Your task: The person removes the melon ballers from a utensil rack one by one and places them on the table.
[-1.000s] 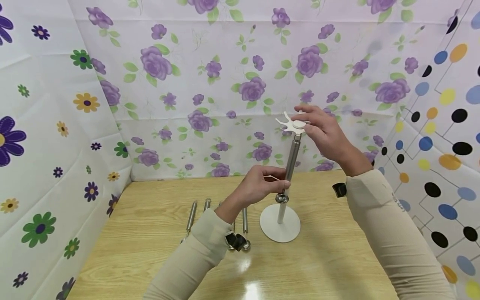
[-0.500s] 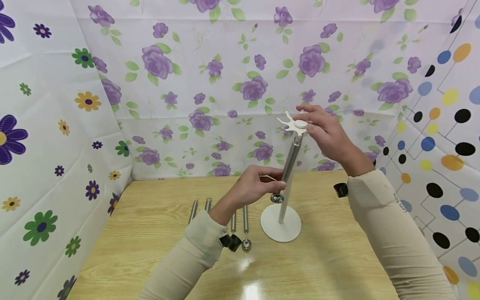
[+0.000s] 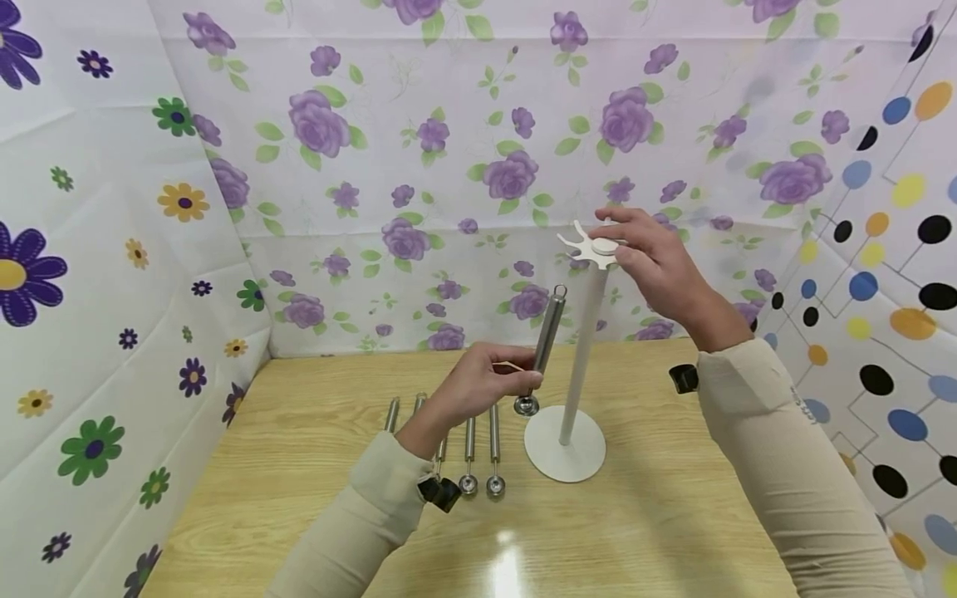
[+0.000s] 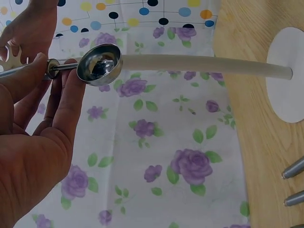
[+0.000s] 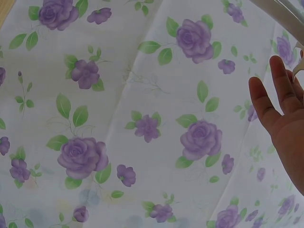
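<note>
My left hand [image 3: 478, 386] pinches the lower handle of a steel melon baller [image 3: 549, 336], left of a white utensil stand [image 3: 586, 349]. The baller tilts, its hanging loop up and apart from the stand's hooks. Its round, hollow bowl [image 4: 100, 65] points down in the head view. Around the stand's hooked top [image 3: 598, 247], my right hand [image 3: 658, 262] grips with thumb and fingers, covering its right-hand hooks. At the right wrist view's edge, only part of the right hand [image 5: 287, 114] shows.
Several similar steel scoops, one a scoop [image 3: 494, 453] at the right of the row, lie on the wooden table [image 3: 635, 531]. My left forearm partly hides them. The stand's round white base [image 3: 546, 453] rests on the table. Printed cloths [image 3: 419, 166] enclose the back and sides.
My left hand has drawn the melon baller left and slightly down, so its loop has come off the stand's hook. The right hand stays on the stand's top.
</note>
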Available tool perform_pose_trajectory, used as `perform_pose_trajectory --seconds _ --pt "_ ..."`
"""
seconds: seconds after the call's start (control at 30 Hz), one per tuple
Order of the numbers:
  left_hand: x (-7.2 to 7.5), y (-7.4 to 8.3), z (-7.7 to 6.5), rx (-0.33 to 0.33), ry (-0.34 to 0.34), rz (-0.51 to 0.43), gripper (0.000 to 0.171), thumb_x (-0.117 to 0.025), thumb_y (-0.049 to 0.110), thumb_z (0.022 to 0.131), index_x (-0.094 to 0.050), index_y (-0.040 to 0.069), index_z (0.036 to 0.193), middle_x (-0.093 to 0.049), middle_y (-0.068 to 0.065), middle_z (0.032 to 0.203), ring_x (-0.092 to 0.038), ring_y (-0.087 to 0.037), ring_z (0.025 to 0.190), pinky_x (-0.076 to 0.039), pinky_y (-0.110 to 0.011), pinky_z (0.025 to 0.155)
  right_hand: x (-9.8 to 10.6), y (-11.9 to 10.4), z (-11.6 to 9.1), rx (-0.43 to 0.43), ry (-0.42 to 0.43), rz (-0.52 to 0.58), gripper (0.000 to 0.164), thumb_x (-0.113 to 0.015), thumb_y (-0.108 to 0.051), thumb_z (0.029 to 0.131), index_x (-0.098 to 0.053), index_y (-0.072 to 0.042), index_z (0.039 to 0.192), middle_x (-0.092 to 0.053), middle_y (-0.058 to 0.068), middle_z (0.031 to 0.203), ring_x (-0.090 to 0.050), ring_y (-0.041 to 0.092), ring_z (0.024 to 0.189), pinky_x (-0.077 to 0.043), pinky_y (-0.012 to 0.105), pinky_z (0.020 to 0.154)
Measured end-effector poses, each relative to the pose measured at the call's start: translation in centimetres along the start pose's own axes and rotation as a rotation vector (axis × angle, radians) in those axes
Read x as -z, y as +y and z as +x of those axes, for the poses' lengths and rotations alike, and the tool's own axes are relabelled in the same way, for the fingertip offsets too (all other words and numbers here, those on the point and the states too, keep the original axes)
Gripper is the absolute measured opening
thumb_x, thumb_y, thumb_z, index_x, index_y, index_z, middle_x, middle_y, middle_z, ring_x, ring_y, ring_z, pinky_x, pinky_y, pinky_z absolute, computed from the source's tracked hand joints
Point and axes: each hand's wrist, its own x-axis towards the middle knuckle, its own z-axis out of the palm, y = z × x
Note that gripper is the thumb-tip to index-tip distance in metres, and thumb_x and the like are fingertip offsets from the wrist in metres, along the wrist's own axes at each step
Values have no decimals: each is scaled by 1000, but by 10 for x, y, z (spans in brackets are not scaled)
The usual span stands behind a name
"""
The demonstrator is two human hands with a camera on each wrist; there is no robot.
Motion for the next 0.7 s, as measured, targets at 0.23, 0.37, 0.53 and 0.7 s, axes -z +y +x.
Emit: perform_pose_trajectory --seconds 0.23,0.37,0.53,0.7 --pt "7 -11 -9 15 40 -3 35 -67 6 97 -63 -6 129 -65 -18 111 -69 -28 98 -60 -36 84 0 -2 0 -1 1 13 37 -44 -12 104 -62 11 127 -43 24 148 -37 40 137 -36 65 98" --pt "12 -18 -14 44 55 -16 34 -66 6 97 -63 -7 128 -64 -19 111 -69 -31 99 -59 -36 85 0 -1 0 -11 2 21 37 -44 -12 104 -61 11 126 -43 23 148 -36 39 137 -36 65 97" --pt "17 -26 -20 75 70 -20 36 -65 7 98 -61 -8 131 -63 -20 113 -68 -34 103 -59 -36 87 0 1 1 1 1 14 37 -44 -13 104 -62 11 126 -44 24 148 -37 38 137 -38 60 97" --pt "21 -35 -24 83 86 -19 37 -65 8 98 -60 -6 133 -65 -21 121 -68 -29 103 -59 -37 86 -1 1 1 0 1 21 37 -45 -14 105 -62 11 126 -44 24 147 -37 38 137 -39 59 98"
